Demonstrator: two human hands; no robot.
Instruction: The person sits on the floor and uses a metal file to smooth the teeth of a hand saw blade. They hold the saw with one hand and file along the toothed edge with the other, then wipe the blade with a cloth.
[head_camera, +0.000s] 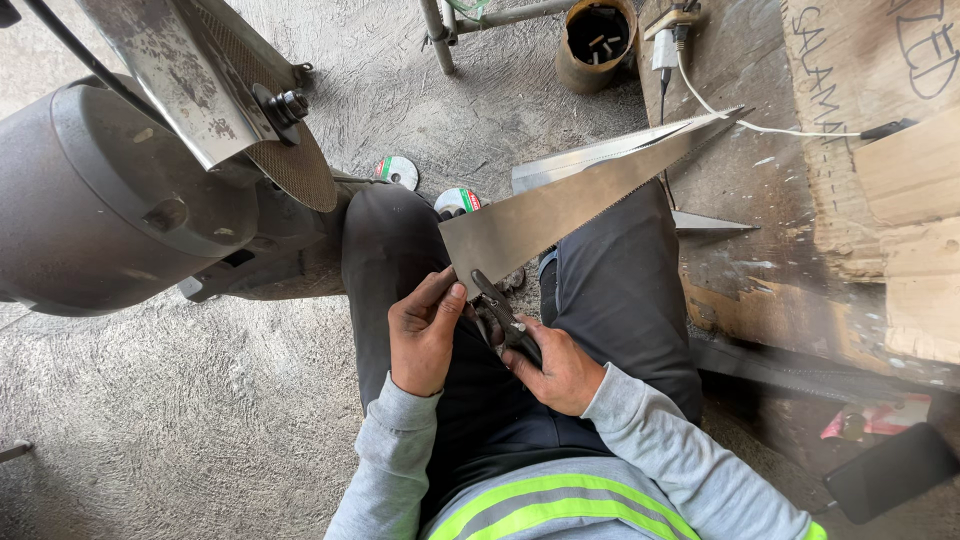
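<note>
A long tapered saw blade (570, 195) with a toothed edge lies across my lap, its tip pointing to the upper right. My left hand (425, 335) grips the blade's wide end, thumb against the metal. My right hand (555, 365) holds a dark plier-like hand tool (505, 320) whose jaws sit at the lower edge of the blade's wide end. I wear dark trousers and a grey sweatshirt with a yellow reflective band.
A grey bench grinder (110, 200) with an abrasive disc (295, 160) and metal guard stands at the left. Two cutting discs (400, 170) lie on the concrete floor. Wooden boards (880, 150), a second blade (600, 155), a rusty can (595, 40) and a white cable (740, 120) are at right.
</note>
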